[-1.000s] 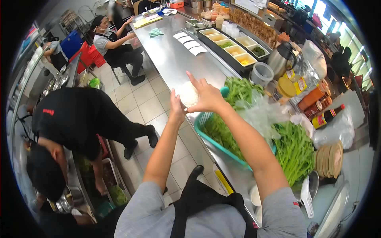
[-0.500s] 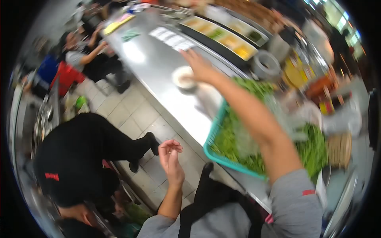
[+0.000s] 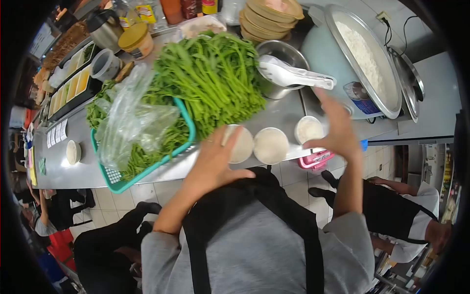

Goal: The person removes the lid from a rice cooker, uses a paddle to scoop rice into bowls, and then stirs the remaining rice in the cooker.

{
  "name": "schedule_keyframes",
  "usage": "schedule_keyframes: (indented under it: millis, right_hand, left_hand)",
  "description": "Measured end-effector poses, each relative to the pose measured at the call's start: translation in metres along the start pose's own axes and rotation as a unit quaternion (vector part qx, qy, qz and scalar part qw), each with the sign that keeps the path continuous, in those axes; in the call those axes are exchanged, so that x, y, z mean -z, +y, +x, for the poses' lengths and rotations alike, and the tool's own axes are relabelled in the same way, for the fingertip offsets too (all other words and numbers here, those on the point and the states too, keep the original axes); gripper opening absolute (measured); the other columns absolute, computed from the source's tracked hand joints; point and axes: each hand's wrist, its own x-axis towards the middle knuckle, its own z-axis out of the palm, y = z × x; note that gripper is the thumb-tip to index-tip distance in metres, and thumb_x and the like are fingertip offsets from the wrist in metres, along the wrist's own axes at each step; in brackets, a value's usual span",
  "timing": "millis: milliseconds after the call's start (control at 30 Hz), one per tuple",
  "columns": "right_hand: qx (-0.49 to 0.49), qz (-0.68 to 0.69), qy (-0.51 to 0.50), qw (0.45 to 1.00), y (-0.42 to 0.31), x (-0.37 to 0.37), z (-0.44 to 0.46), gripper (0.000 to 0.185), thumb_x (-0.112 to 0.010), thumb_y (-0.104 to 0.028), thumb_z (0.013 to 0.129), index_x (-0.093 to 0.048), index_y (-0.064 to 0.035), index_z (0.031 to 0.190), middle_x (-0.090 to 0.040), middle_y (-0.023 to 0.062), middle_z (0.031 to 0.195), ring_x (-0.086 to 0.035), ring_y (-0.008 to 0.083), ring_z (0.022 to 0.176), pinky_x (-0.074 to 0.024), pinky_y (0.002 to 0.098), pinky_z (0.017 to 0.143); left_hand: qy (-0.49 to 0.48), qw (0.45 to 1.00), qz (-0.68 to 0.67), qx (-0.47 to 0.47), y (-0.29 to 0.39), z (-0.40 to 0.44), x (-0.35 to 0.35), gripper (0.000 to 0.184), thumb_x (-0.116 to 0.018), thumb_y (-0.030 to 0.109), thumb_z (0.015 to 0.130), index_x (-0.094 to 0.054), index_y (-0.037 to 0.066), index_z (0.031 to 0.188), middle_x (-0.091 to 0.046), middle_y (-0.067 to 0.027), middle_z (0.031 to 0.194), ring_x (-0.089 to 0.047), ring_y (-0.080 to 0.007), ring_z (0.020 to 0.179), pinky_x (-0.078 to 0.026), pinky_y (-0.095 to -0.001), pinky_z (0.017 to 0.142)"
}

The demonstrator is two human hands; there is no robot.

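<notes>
Three round bowls filled with white rice stand near the counter's front edge: a left bowl (image 3: 241,146), a middle bowl (image 3: 271,146) and a right bowl (image 3: 309,130). My left hand (image 3: 211,161) is open at the left bowl, its fingers partly over that bowl's rim. Beside the right bowl, my right hand (image 3: 338,128) is open with fingers spread, slightly blurred; whether it touches the bowl I cannot tell. A further filled bowl (image 3: 73,152) stands far left on the steel counter (image 3: 93,169). White spatulas (image 3: 293,73) lie across a metal pot (image 3: 283,54) behind the bowls.
A teal basket (image 3: 192,128) of greens and plastic bags stands left, with long leafy stalks (image 3: 210,78) behind it. A large tub of rice (image 3: 362,59) is at the back right, beside stacked clay bowls (image 3: 267,19). Other people are beyond the counter's front edge on both sides.
The view has swung right along the counter. The filled bowl that my right hand was placing on the counter now stands far left, released. Both hands have come to the row of three bowls.
</notes>
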Motion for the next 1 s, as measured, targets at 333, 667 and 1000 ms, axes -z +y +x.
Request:
schedule_keyframes:
  millis: [333, 667, 1000]
  right_hand:
    - [-0.029, 0.017, -0.14, 0.99, 0.105, -0.071, -0.03, 0.124, -0.084, -0.019, 0.037, -0.02, -0.0221, 0.143, -0.038, 0.0136, 0.132, -0.044, 0.038, 0.109, -0.0406, 0.0508, 0.091]
    - [0.01, 0.054, -0.077, 0.996, 0.08, -0.069, -0.014, 0.112, -0.077, -0.013, 0.042, -0.024, -0.0056, 0.14, -0.044, 0.0198, 0.126, -0.045, 0.0377, 0.113, -0.0369, 0.0428, 0.097]
    - [0.253, 0.096, 0.063, 0.961, -0.148, -0.011, 0.142, 0.112, -0.074, -0.047, 0.058, -0.015, -0.0074, 0.144, -0.025, 0.0158, 0.143, -0.042, 0.0294, 0.121, -0.0425, 0.0416, 0.094]
  left_hand:
    - [0.089, 0.967, 0.106, 0.215, -0.003, 0.022, -0.069, 0.132, -0.089, 0.027, 0.039, -0.009, 0.007, 0.143, -0.035, -0.0304, 0.13, -0.039, -0.0452, 0.119, -0.038, -0.048, 0.096]
    - [0.19, 0.967, -0.066, 0.158, -0.028, 0.009, -0.084, 0.117, -0.08, 0.019, 0.045, -0.015, 0.004, 0.141, -0.034, -0.0271, 0.134, -0.034, -0.0429, 0.124, -0.03, -0.0447, 0.105]
    - [0.305, 0.919, -0.235, -0.087, -0.073, -0.118, 0.074, 0.128, -0.086, 0.032, 0.047, -0.009, -0.004, 0.142, -0.03, -0.0206, 0.138, -0.028, -0.0296, 0.132, -0.02, -0.0359, 0.108]
